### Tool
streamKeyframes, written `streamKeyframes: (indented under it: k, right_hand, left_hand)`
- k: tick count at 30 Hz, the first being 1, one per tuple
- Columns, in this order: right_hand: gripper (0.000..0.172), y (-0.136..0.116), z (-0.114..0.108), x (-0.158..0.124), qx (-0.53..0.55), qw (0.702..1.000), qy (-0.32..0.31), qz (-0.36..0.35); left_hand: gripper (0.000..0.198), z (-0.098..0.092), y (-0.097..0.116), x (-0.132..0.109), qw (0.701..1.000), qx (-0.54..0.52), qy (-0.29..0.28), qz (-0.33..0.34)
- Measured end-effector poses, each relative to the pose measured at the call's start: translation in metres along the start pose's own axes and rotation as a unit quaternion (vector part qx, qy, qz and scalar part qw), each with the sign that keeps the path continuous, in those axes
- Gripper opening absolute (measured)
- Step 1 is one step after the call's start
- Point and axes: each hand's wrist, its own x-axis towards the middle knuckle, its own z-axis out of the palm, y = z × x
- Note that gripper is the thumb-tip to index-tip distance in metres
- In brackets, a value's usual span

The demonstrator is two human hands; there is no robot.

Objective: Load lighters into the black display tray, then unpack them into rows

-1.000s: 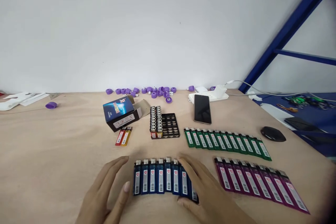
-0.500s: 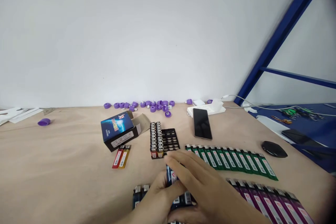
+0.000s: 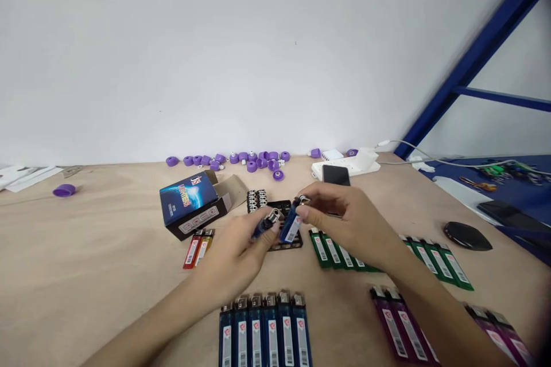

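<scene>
The left hand (image 3: 232, 258) pinches a blue lighter (image 3: 264, 225) between thumb and fingers, and the right hand (image 3: 340, 221) pinches a second blue lighter (image 3: 290, 223), both over a black tray (image 3: 284, 206). Standing lighters (image 3: 257, 200) fill its left slots. Six more blue lighters (image 3: 264, 330) lie in a row on the bench (image 3: 94, 229), not yet in the tray.

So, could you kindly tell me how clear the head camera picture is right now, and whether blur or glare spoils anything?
In the head view, the blue steel frame at upper right is smeared by blur, and the lower right corner darkens; the wide lens bows the table's far edge; light is soft and even, without strong glare; the blue lighters in the front row look fairly sharp.
</scene>
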Motion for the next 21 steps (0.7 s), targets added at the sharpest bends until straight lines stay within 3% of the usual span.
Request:
streamKeyframes:
  k: [3,9,16,21]
  right_hand:
    - [0.017,0.018,0.004,0.007,-0.083,0.996,-0.006,0.037]
    - [0.012,0.038,0.031,0.014,-0.158,0.982,-0.094,0.037]
    - [0.015,0.033,0.041,0.012,-0.21,0.97,-0.123,0.013]
    - [0.013,0.03,0.041,0.009,-0.214,0.967,-0.141,0.002]
  left_hand:
    - [0.017,-0.007,-0.012,0.01,0.98,0.189,0.062,0.009]
    - [0.007,0.003,-0.037,0.025,0.968,0.244,0.06,-0.024]
    - [0.001,0.0,-0.032,0.024,0.981,0.181,0.074,-0.018]
    - [0.026,-0.003,-0.026,0.02,0.994,0.076,0.077,-0.008]
